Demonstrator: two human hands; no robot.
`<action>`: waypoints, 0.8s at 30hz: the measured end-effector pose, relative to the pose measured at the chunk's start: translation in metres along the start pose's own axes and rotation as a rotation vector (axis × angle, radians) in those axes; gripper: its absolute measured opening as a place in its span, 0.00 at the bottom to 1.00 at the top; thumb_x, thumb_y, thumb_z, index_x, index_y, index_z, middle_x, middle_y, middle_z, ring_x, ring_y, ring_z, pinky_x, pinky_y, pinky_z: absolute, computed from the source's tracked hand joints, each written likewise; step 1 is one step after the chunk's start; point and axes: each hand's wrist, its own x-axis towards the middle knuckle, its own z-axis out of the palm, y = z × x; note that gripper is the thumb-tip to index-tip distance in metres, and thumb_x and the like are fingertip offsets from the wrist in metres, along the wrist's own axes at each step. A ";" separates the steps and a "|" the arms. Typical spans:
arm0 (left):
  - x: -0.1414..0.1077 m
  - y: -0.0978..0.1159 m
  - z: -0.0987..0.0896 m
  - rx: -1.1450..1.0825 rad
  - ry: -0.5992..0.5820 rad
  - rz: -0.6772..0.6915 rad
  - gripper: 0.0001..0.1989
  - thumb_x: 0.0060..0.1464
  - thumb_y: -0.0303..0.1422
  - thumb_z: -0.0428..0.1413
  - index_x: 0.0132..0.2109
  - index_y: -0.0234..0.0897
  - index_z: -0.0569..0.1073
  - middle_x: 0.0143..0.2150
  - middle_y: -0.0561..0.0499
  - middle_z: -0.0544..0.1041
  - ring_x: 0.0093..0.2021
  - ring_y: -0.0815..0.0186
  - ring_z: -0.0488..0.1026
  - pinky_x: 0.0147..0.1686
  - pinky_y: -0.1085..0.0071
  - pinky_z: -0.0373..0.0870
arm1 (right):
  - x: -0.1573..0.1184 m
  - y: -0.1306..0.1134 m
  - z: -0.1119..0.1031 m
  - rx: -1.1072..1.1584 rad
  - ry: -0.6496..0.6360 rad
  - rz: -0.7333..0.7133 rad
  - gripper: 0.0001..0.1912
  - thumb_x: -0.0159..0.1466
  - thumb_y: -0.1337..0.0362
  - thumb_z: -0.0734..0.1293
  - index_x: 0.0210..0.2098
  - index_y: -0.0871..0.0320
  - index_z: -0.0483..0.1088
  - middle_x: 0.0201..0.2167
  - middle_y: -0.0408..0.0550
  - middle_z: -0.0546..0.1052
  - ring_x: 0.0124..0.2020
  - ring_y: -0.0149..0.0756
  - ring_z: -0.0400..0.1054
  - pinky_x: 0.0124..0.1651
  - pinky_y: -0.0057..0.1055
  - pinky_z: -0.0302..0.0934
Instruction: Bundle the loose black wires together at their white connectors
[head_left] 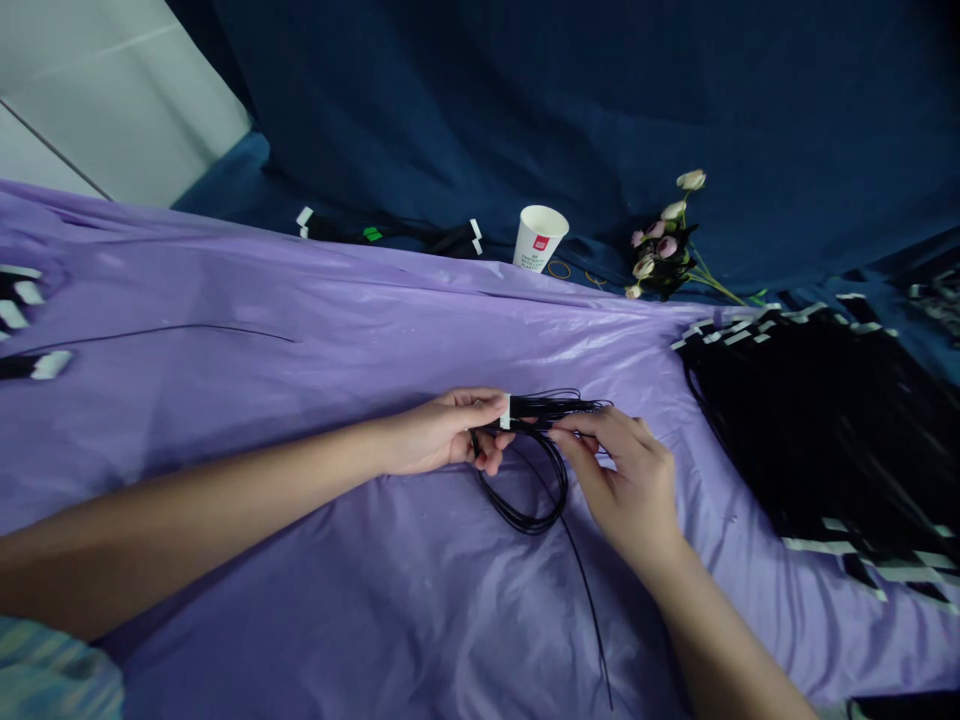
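Near the middle of the purple cloth (300, 560), my left hand (457, 430) is closed on a bundle of thin black cords (544, 408) beside its white band (505, 411). The cords point right, toward my right hand (615, 470), whose thumb and forefinger pinch at their loose ends; exactly which strands lie between them is too small to tell. Below the bundle hangs a black coiled loop (529, 524), and one long strand (589, 590) trails down toward the front.
A large pile of black bundles with white bands (825, 430) covers the right side. Along the back are a paper cup (540, 238), artificial flowers (664, 245) and banded black strips (420, 235). More banded bundles (22, 365) and a thin cord (187, 326) lie at the left.
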 end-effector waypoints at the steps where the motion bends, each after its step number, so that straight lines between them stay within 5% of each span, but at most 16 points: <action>1: 0.000 0.000 0.000 0.002 0.000 0.000 0.14 0.57 0.40 0.58 0.39 0.31 0.70 0.29 0.52 0.72 0.23 0.69 0.74 0.24 0.74 0.65 | 0.000 0.000 0.000 0.002 -0.001 0.002 0.01 0.65 0.68 0.68 0.37 0.56 0.71 0.27 0.40 0.73 0.28 0.29 0.66 0.36 0.32 0.54; 24: -0.003 0.000 0.006 0.084 0.032 0.014 0.15 0.56 0.41 0.59 0.33 0.32 0.68 0.29 0.52 0.71 0.25 0.70 0.72 0.28 0.71 0.69 | -0.001 -0.009 0.007 0.093 -0.029 0.204 0.08 0.67 0.65 0.63 0.31 0.57 0.71 0.22 0.39 0.69 0.23 0.29 0.63 0.32 0.31 0.52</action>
